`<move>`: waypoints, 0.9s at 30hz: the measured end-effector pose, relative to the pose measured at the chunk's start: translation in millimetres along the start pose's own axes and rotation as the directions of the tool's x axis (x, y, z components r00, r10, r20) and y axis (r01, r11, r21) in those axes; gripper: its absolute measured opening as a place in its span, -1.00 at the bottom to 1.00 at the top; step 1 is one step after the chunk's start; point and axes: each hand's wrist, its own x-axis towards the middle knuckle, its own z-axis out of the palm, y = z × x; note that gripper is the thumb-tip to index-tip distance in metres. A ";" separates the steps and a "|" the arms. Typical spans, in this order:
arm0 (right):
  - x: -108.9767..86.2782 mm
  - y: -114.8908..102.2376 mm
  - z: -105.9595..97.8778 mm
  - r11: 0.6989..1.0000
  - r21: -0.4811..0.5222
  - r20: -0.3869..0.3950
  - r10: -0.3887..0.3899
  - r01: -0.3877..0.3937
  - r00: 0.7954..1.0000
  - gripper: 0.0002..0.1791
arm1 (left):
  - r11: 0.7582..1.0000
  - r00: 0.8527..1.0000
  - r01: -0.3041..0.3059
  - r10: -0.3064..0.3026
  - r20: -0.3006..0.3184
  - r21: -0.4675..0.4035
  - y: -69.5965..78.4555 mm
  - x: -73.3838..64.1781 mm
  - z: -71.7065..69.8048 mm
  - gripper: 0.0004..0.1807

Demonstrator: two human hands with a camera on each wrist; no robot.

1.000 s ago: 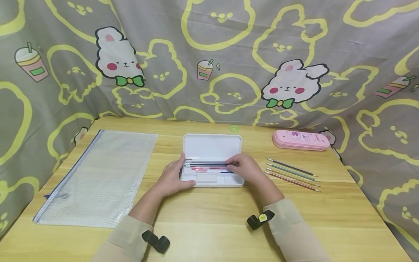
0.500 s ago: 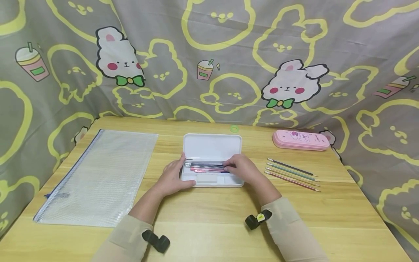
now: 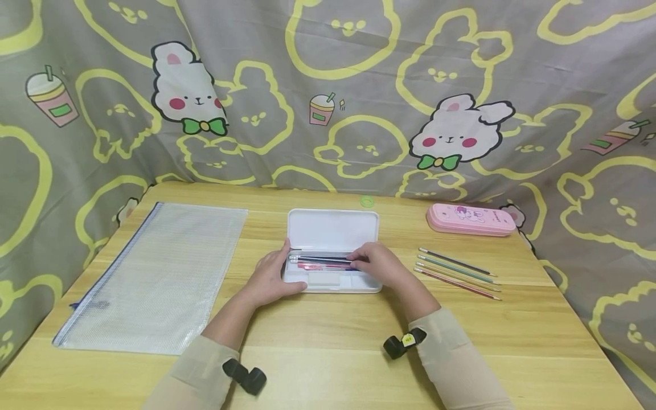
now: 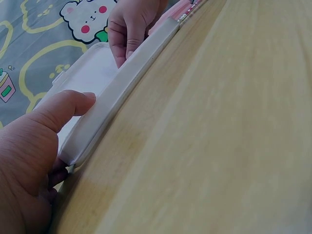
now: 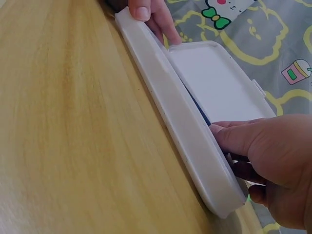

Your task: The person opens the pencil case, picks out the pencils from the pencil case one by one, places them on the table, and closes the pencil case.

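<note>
One white pencil case (image 3: 333, 229), lid raised, on the surface (image 3: 328, 353).
From my remote station I see the left hand (image 3: 266, 277) gripping the case's left end, thumb and fingers wide; fingers of the right hand (image 3: 381, 263), nearly together, pinch dark pencils (image 3: 325, 259) inside it.

Pale wooden table (image 3: 328, 347); creased grey cloth (image 3: 359, 91), yellow-patterned, hanging behind and both sides

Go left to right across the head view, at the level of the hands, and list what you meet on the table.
Zip pouch → left hand → open white pencil case → right hand → four loose pencils.
</note>
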 end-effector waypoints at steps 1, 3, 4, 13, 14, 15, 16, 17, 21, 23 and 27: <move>-0.5 0.9 0.0 1.000 0.014 -0.001 -0.005 0.005 1.000 -0.80 | 1.000 1.000 0.000 0.000 -0.001 -0.001 0.2 0.0 0.0 0.24; -2.0 3.3 -0.1 0.999 0.037 -0.004 -0.011 0.011 1.000 -0.80 | 1.000 1.000 -0.001 0.001 0.000 -0.002 0.6 0.0 0.1 0.24; -3.2 4.5 -0.5 0.999 0.050 -0.005 -0.009 0.010 1.000 -0.80 | 1.000 1.000 0.000 0.000 0.000 -0.003 0.7 -0.1 0.1 0.24; -29.0 19.9 -19.0 0.988 0.154 -0.043 0.005 0.001 0.999 -0.75 | 1.000 1.000 0.005 -0.005 -0.002 -0.011 1.0 -0.3 0.5 0.24; -33.1 22.8 -22.2 0.986 0.165 -0.055 -0.001 0.010 0.998 -0.75 | 1.000 1.000 0.005 -0.005 -0.002 -0.011 0.9 -0.4 0.3 0.24; -37.2 26.3 -25.5 0.986 0.165 -0.071 -0.008 0.020 0.997 -0.74 | 1.000 1.000 0.007 -0.007 -0.003 -0.010 0.6 -0.4 0.1 0.24; -41.6 30.1 -28.8 0.985 0.168 -0.087 -0.015 0.029 0.996 -0.74 | 1.000 1.000 0.008 -0.008 -0.002 -0.009 0.7 -0.4 0.0 0.24; -46.4 34.4 -31.8 0.985 0.166 -0.106 -0.024 0.041 0.994 -0.74 | 1.000 1.000 0.010 -0.010 -0.001 -0.009 0.7 -0.5 0.0 0.24; -68.2 50.4 -45.4 0.993 0.114 -0.158 -0.003 0.021 0.987 -0.76 | 1.000 1.000 0.009 -0.009 -0.003 -0.007 1.3 -1.2 -0.3 0.25; -80.5 58.6 -51.7 0.996 0.094 -0.176 0.011 0.006 0.984 -0.75 | 1.000 1.000 0.012 -0.012 -0.002 -0.008 1.9 -1.7 -0.5 0.25; -105.6 74.2 -63.1 0.998 0.054 -0.222 0.024 -0.013 0.975 -0.76 | 1.000 1.000 0.018 -0.018 0.003 -0.014 3.1 -2.3 -0.7 0.24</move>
